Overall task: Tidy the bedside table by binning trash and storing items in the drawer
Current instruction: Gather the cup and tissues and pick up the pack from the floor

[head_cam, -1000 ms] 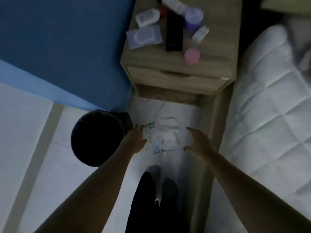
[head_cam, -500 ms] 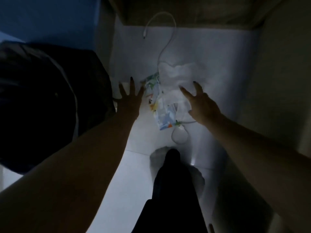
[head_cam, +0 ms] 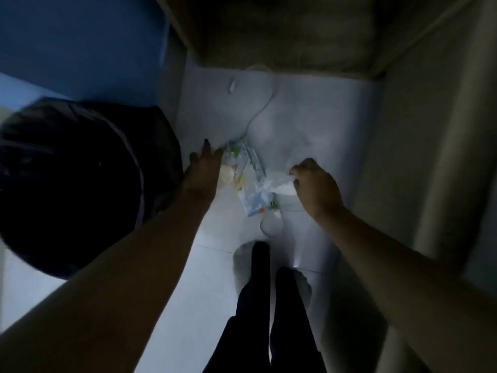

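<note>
A pile of trash lies on the white floor in dim light: a printed plastic wrapper (head_cam: 248, 181) and crumpled white tissue (head_cam: 278, 184). My right hand (head_cam: 314, 188) is closed on the tissue at the pile's right side. My left hand (head_cam: 205, 168) lies flat, fingers spread, touching the wrapper's left edge; a small pale round thing (head_cam: 226, 176) sits by its palm. A black bin with a dark liner (head_cam: 75, 184) stands just left of my left hand.
A thin white cable (head_cam: 265, 103) snakes from the pile toward the wooden bedside table's underside (head_cam: 282, 33) at the top. The bed frame (head_cam: 419, 135) walls the right side. A blue wall (head_cam: 80, 41) stands behind the bin. My dark-clad legs (head_cam: 269, 305) are at the bottom centre.
The view has dropped closer to the floor. My right hand went from spread above the pile to closed on the tissue. My left hand has reached the wrapper's edge.
</note>
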{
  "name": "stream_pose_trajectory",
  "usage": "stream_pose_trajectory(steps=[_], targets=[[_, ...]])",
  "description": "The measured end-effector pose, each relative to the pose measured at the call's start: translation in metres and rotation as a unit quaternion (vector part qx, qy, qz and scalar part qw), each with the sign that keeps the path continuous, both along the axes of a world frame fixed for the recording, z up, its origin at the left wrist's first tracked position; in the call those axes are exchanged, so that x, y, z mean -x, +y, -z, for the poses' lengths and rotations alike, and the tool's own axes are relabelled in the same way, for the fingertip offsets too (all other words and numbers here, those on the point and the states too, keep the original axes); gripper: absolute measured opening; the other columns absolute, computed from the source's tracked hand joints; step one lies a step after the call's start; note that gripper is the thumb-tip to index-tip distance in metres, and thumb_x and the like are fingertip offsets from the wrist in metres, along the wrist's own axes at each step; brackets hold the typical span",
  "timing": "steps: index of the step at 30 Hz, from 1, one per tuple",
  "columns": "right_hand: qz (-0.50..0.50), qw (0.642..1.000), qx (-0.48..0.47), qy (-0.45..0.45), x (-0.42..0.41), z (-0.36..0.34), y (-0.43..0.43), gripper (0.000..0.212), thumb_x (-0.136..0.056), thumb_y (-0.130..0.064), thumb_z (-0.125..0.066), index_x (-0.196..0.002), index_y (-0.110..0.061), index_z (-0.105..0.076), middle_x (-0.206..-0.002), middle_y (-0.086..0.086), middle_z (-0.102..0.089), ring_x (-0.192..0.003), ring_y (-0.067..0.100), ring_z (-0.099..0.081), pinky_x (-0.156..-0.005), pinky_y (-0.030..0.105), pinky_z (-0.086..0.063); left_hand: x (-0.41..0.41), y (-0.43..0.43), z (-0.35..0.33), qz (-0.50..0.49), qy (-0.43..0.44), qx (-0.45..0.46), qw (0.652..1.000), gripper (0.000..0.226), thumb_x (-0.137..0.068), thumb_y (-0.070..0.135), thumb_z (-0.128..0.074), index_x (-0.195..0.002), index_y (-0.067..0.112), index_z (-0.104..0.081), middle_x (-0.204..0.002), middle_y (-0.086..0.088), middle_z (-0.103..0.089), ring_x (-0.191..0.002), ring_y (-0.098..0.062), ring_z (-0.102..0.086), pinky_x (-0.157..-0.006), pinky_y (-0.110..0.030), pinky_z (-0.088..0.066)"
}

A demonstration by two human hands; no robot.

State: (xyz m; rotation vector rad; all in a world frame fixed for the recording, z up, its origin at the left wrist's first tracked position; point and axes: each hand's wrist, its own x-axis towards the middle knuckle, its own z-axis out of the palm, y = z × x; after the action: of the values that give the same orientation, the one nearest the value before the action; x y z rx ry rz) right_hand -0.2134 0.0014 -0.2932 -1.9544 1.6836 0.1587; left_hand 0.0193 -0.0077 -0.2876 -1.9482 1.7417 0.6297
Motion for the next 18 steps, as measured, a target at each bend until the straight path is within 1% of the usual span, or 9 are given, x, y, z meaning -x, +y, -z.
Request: stream_pose_trajectory(steps=[3, 5, 7, 9, 11, 13, 15, 16, 18], targets=[[0.049, 0.999, 0.0, -0.009, 0.002, -0.062, -0.013, 0.026, -0.087, -0.007, -0.051, -0.106, -0.009, -0.069, -0.107, 0.017, -0.061, -0.089, 0.036, -0.064, -0.076, 0.036, -0.052, 0.013, -0.01, -0.059, -0.049, 0.058, 0.048, 0.996, 0.045, -0.096, 0.002, -0.038, -0.14, 0.012, -0.04, -0.155, -0.016, -0.027, -0.124, -0.041, -0.05, -0.101, -0.045, -0.046], [0.071, 0.997, -0.012, -0.014, 0.004, -0.11, -0.022, 0.023, -0.086, -0.008, -0.055, -0.103, -0.01, -0.07, -0.1, 0.019, -0.063, -0.086, 0.037, -0.065, -0.074, 0.037, -0.053, 0.021, -0.019, -0.11, -0.114, 0.127, 0.04, 0.985, 0.043, -0.099, 0.007, -0.034, -0.141, 0.011, -0.04, -0.153, -0.014, -0.031, -0.131, -0.038, -0.044, -0.107, -0.044, -0.039], [0.093, 0.995, -0.026, -0.011, 0.005, -0.162, -0.026, 0.018, -0.083, -0.008, -0.059, -0.096, -0.01, -0.071, -0.092, 0.018, -0.065, -0.082, 0.037, -0.066, -0.071, 0.037, -0.053, 0.024, -0.024, -0.161, -0.157, 0.168, 0.047, 0.972, 0.04, -0.099, 0.011, -0.035, -0.137, 0.012, -0.045, -0.147, -0.012, -0.042, -0.129, -0.035, -0.046, -0.107, -0.041, -0.039], [0.095, 0.995, -0.012, 0.003, 0.006, -0.208, -0.021, 0.01, -0.074, -0.008, -0.064, -0.078, -0.014, -0.071, -0.076, 0.011, -0.066, -0.069, 0.03, -0.067, -0.058, 0.029, -0.052, 0.025, -0.025, -0.206, -0.178, 0.167, 0.045, 0.969, 0.037, -0.096, 0.013, -0.038, -0.13, 0.018, -0.052, -0.138, -0.008, -0.052, -0.12, -0.03, -0.054, -0.101, -0.037, -0.043], [0.091, 0.995, -0.031, -0.013, 0.007, -0.246, -0.024, 0.004, -0.057, -0.016, -0.068, -0.058, -0.019, -0.065, -0.055, 0.001, -0.059, -0.046, 0.018, -0.063, -0.04, 0.019, -0.042, 0.026, -0.037, -0.253, -0.201, 0.163, 0.033, 0.965, 0.035, -0.097, 0.017, -0.039, -0.127, 0.022, -0.054, -0.133, -0.005, -0.057, -0.118, -0.027, -0.057, -0.096, -0.034, -0.046], [0.078, 0.997, -0.012, 0.004, 0.009, -0.269, -0.039, 0.024, -0.034, -0.022, -0.082, -0.052, -0.026, -0.067, -0.047, -0.002, -0.056, -0.037, 0.008, -0.057, -0.036, 0.016, -0.039, 0.025, -0.057, -0.297, -0.221, 0.156, 0.023, 0.962, 0.038, -0.095, 0.019, -0.041, -0.131, 0.026, -0.051, -0.134, -0.004, -0.057, -0.119, -0.028, -0.057, -0.093, -0.031, -0.045], [0.104, 0.994, 0.02, -0.005, 0.01, -0.299, -0.07, 0.043, -0.02, -0.017, -0.091, -0.054, -0.029, -0.069, -0.047, -0.003, -0.057, -0.038, 0.004, -0.057, -0.04, 0.013, -0.041, 0.024, -0.089, -0.335, -0.238, 0.18, 0.047, 0.953, 0.044, -0.093, 0.017, -0.042, -0.135, 0.027, -0.048, -0.138, -0.005, -0.055, -0.121, -0.028, -0.055, -0.093, -0.029, -0.043], [0.111, 0.994, 0.017, -0.011, 0.01, -0.317, -0.085, 0.043, -0.025, -0.013, -0.092, -0.06, -0.027, -0.072, -0.052, -0.002, -0.062, -0.044, 0.006, -0.061, -0.045, 0.013, -0.044, 0.024, -0.105, -0.349, -0.248, 0.193, 0.064, 0.947, 0.045, -0.092, 0.016, -0.043, -0.136, 0.026, -0.048, -0.138, -0.005, -0.055, -0.122, -0.028, -0.054, -0.094, -0.03, -0.043], [0.147, 0.987, 0.037, -0.051, 0.011, -0.368, -0.127, 0.027, -0.058, -0.01, -0.083, -0.082, -0.021, -0.075, -0.079, 0.004, -0.072, -0.073, 0.017, -0.071, -0.065, 0.02, -0.053, 0.024, -0.149, -0.383, -0.252, 0.233, 0.11, 0.933, 0.045, -0.091, 0.01, -0.045, -0.134, 0.024, -0.05, -0.137, -0.006, -0.055, -0.121, -0.029, -0.054, -0.094, -0.031, -0.043]])
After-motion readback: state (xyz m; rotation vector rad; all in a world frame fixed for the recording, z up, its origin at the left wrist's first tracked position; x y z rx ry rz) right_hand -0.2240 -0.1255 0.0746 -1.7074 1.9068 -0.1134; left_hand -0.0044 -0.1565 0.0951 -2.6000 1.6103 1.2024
